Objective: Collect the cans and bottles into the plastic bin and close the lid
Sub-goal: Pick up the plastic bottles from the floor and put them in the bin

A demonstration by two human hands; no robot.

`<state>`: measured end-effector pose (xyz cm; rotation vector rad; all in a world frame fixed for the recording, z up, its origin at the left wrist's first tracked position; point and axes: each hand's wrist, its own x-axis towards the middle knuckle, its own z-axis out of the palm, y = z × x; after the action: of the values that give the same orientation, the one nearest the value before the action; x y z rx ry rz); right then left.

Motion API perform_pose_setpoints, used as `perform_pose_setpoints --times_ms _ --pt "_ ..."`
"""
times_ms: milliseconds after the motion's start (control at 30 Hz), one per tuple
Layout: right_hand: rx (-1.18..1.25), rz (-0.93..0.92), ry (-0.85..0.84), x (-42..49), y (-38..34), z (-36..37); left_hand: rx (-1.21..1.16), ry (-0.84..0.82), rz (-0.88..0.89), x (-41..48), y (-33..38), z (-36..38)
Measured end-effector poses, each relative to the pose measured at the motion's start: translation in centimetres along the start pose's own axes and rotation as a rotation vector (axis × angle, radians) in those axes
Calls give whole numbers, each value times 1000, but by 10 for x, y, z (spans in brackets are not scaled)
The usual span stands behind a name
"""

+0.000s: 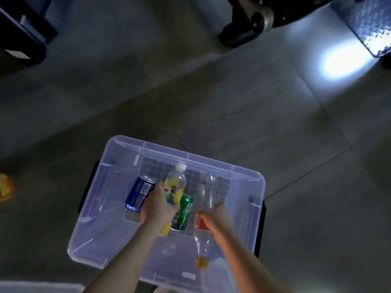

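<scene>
Over the open clear plastic bin [88, 225] on the floor, the left hand [157, 208] grips a yellow-labelled bottle [174, 187] and the right hand [213, 218] a clear red-labelled bottle [208, 193]; both bottles look light, smooth, best held mid-body.

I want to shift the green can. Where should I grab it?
Grip the green can across its round sides from above. It lies flat on the bin floor. The left hand and its bottle crowd one side, so reach from the right.

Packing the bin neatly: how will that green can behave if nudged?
The green can lies on its side in the plastic bin, so it would probably roll. Its neighbours, the yellow-labelled bottle and the clear bottle, may block it.
</scene>
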<state>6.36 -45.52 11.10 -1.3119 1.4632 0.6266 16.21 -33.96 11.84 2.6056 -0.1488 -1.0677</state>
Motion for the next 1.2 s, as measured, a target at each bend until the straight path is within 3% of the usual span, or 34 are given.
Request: perform_pose_setpoints --times_ms 200,300,433,567,767,933,1200 --pt "111 -20 109 49 21 34 37 31 53 42 -30 45" --pt "159 -33 79 51 26 42 128 20 35 47 -31 53" --pt "42 -76 137 12 20 24 106 7 4 25 -17 32" --pt "-15 -190 159 -72 4 -22 107 10 100 -33 17 -26" --pt "41 -202 161 -238 -14 -105 91 -71 254 -153 99 -134" --pt "142 -221 267 -356 -10 -184 169 -107 459 -260 189 -206" --pt "235 -261 502 -490 51 -345 88 -186 814 -419 367 -241"
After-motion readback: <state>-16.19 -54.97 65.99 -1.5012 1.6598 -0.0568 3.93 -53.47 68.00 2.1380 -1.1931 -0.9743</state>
